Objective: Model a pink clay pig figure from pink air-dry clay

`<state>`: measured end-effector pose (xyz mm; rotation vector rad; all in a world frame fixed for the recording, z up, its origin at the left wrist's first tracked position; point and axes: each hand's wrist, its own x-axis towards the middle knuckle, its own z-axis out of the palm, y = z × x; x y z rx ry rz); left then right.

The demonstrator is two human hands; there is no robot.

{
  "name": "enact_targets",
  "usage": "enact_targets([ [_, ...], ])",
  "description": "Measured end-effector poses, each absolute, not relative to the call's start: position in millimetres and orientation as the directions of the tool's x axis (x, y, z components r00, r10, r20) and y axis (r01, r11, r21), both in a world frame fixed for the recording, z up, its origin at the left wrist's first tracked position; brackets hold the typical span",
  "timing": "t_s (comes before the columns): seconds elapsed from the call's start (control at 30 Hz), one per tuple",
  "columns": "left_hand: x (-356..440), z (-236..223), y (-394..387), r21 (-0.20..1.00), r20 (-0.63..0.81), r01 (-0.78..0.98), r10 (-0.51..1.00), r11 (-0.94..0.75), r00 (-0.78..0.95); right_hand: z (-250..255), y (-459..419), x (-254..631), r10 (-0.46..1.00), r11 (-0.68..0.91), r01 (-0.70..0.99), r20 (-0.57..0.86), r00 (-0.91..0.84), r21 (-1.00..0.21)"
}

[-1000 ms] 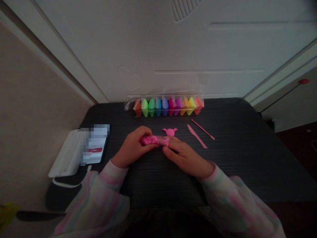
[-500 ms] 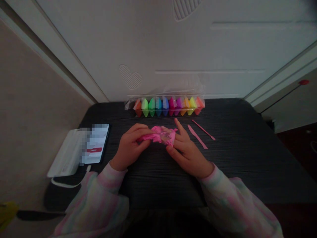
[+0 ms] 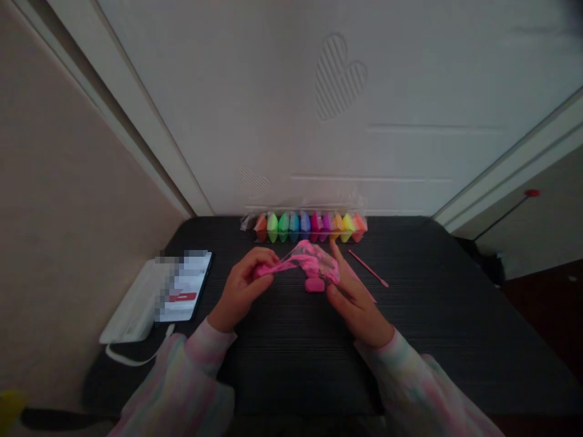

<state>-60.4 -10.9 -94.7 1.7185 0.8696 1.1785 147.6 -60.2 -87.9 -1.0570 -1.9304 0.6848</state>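
Observation:
Soft pink modelling clay stretches in thin, torn strands between my two hands above the table. My left hand is closed, thumb and fingers pinching one end of the clay. At the other end, my right hand holds the clay spread over its fingers; its index finger points up and its thumb stands a little apart. Just below the stretched part shows a small pink block; whether it touches the clay I cannot tell. A pink clay knife lies partly hidden behind my right hand, beside a thin pink stick tool.
Along the back of the black table lies a clear tray of several coloured clay packets, against a white door. To the left are a phone, a white box-like object and a white cable.
My hands have moved apart, drawing the clay into longer strands. The small pink block has come into sight beneath it. The camera view has tilted up, so everything sits lower.

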Motion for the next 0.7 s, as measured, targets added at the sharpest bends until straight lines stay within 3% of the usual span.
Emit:
enact_targets([
  [0.17,-49,-69,-12,0.962,0.271,-0.010,0.950,-0.273,0.156,-86,-52,153,0.930,0.357,0.406,0.277,-0.243,-0.841],
  [0.4,-23,-14,2,0.788,0.302,-0.538,0.950,-0.299,-0.086,-40,-27,151,0.876,0.478,0.387,0.396,-0.276,-0.788],
  [0.57,-8,-4,14,0.611,0.197,-0.725,0.948,-0.317,-0.249,-25,-18,136,0.746,0.658,0.534,0.554,-0.369,-0.530],
  [0.7,-9,-4,18,0.530,0.075,-0.807,0.963,-0.259,-0.260,-29,-17,128,0.707,0.626,0.730,0.594,-0.384,-0.274],
])
